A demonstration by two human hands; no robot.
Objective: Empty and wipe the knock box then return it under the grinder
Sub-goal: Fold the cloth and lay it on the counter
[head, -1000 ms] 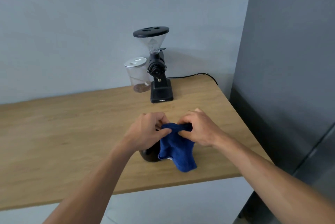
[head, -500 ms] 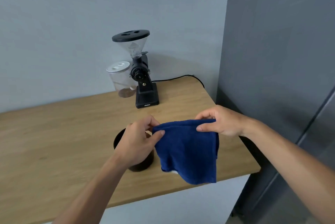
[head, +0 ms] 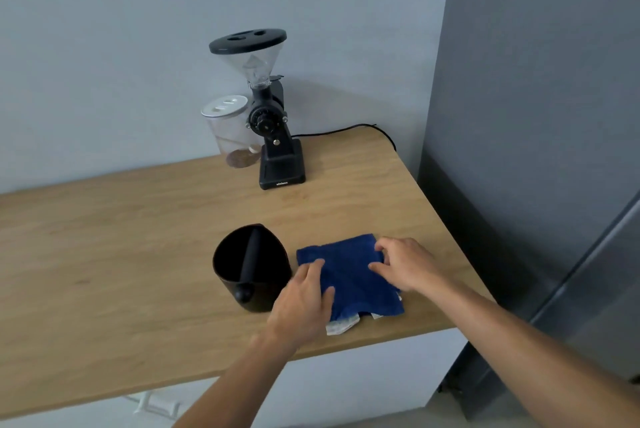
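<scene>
Our open hands, left (head: 304,292) and right (head: 405,266), flatten the cloth (head: 349,275); the left wrist could tip the knock box (head: 251,266) just beside it.

arms: two, bare to past elbow | left grip (head: 304,303): bare | right grip (head: 405,265): bare

Matt wood counter (head: 138,254); fuzzy blue cloth (head: 349,272); black knock box (head: 251,268).
</scene>
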